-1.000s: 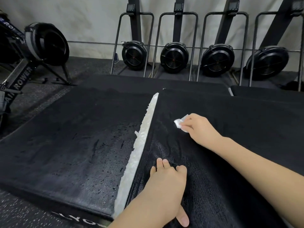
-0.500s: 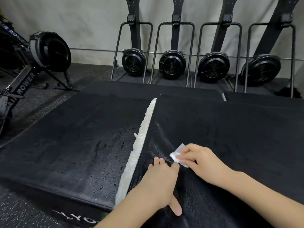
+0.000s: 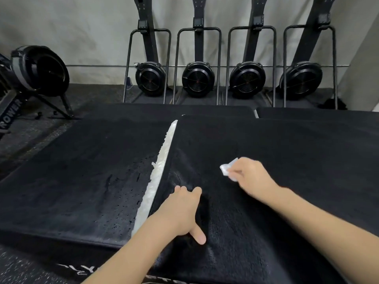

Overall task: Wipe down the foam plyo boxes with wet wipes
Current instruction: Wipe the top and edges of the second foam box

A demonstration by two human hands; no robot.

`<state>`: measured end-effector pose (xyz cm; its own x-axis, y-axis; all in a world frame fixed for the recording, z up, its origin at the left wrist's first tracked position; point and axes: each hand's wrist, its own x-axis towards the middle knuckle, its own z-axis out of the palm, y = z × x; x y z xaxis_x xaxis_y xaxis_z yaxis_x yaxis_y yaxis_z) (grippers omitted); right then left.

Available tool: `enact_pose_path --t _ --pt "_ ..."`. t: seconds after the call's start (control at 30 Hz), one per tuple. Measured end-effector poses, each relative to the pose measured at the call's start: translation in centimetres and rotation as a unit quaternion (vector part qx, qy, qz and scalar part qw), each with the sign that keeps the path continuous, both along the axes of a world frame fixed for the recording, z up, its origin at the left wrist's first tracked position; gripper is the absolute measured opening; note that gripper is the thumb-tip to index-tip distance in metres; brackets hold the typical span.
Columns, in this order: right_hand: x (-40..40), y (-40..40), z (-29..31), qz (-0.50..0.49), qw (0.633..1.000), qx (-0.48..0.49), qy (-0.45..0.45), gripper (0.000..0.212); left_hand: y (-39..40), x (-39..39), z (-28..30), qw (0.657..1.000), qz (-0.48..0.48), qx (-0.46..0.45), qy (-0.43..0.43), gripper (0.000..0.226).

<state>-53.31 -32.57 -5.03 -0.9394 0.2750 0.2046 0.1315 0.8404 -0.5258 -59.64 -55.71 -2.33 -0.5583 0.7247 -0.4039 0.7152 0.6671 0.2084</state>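
Right hand (image 3: 249, 177): pinches crumpled white wet wipe (image 3: 226, 169) against top of black foam plyo box (image 3: 287, 160). Left hand (image 3: 182, 210): flat, fingers straight, apparently pressing the same box near its torn white edge (image 3: 158, 175).

The right hand (image 3: 249, 177) is showing motion blur, so its fingers are reading as a smear; it is covering most of the wet wipe (image 3: 227, 168), leaving only a white corner showing. The left hand (image 3: 182, 210) is hiding the patch of the right plyo box (image 3: 287, 160) beneath its palm; both forearms are running off the bottom edge. White lettering on the front of the left plyo box (image 3: 82, 171) is being cut by the bottom edge (unreadable as it stands). The rower (image 3: 30, 78) at far left is being cropped by the frame; the four upright machines (image 3: 196, 58) are losing their tops at the upper edge.
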Motion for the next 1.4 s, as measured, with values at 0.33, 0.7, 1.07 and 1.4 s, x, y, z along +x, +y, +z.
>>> enact_pose_path --t 0.33,0.7,1.07,1.4 --pt "6.6 -2.1 -2.4 0.089 0.993 0.071 0.035 0.023 0.6 -0.1 0.1 1.0 -0.012 -0.02 0.021 0.102" --pt "0.2 7.0 -0.8 -0.005 1.0 -0.016 -0.003 0.015 0.0 0.2 -0.1 1.0 0.013 -0.019 0.008 0.115" --pt "1.8 5.8 -2.9 0.099 0.995 0.027 -0.005 0.021 4.8 -2.1 2.0 0.999 0.009 0.029 0.021 0.113" --pt "-12.3 13.3 -2.9 0.044 0.997 0.061 0.015 0.019 7.3 -4.4 -0.6 0.995 -0.054 -0.083 -0.007 0.128"
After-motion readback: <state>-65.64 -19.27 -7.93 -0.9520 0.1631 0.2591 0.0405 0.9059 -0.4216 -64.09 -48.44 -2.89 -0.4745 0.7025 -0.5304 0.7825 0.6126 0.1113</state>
